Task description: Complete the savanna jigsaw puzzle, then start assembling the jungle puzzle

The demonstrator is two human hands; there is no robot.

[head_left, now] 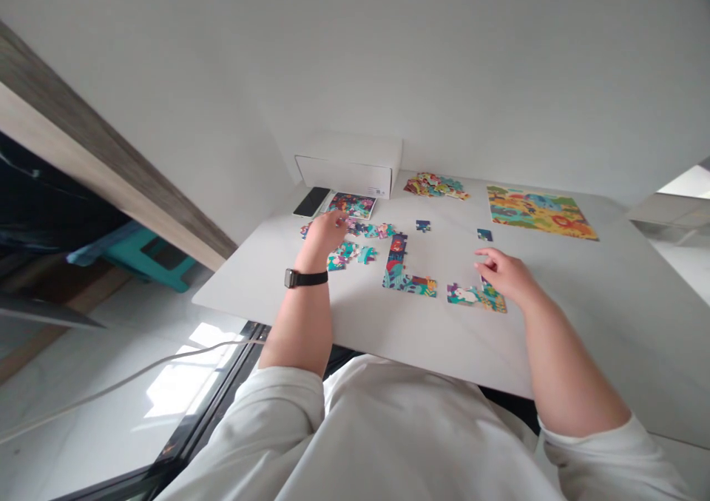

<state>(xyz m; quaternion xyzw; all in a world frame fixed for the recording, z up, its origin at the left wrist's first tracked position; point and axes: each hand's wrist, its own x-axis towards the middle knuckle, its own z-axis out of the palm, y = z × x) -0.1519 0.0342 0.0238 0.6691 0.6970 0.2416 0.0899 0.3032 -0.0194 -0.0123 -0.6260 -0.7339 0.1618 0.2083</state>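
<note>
My left hand [327,231] reaches over a group of loose puzzle pieces [366,254] at the left, its fingertips together just below a small picture card [359,205]; what they hold, if anything, is too small to tell. My right hand [502,273] hovers with fingers apart by the upper end of a joined corner section [469,296], partly covering it. Left of that lies an L-shaped joined section [395,270], separated by a gap. Two dark blue pieces lie farther back, one in the middle [423,226] and one nearer my right hand [484,234].
A white box [349,168] stands at the back left, with a phone [311,201] in front. A pile of other pieces [435,186] and a finished animal puzzle [541,211] lie at the back. The white table's [249,264] left edge borders the floor, near a teal stool [160,260].
</note>
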